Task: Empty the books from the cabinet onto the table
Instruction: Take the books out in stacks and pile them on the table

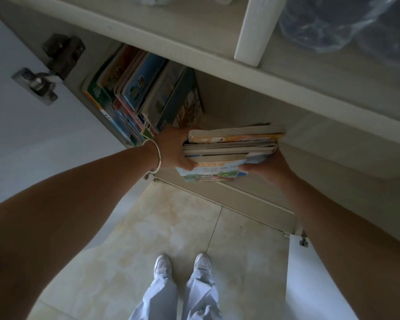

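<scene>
In the head view, the camera looks steeply down the front of an open cabinet (217, 49) whose pale shelf edges cross the upper half of the frame. At frame centre both arms reach in and hold a stack of books (229, 151) between them, at the front of the lower compartment. The left hand (173, 148), with a silver bangle (156, 155) on its wrist, grips the stack's left end, thumb curled round the lower edge and fingers hidden behind the books. The right hand (267, 167) holds the stack's right end from below, fingers curled under the bottom book, a colourful picture book with its cover facing the camera.

Left of centre, further back in the same compartment, a row of upright books (139, 93) leans against the cabinet's left wall, just beside the left hand. A metal door hinge (44, 70) sits at upper left on the open door (14, 125). At upper right, a crumpled clear plastic bag (346, 21) lies on a higher shelf. Below, at the bottom centre of the frame, pale trousers and white shoes (183, 265) stand on a beige tiled floor (148, 227).
</scene>
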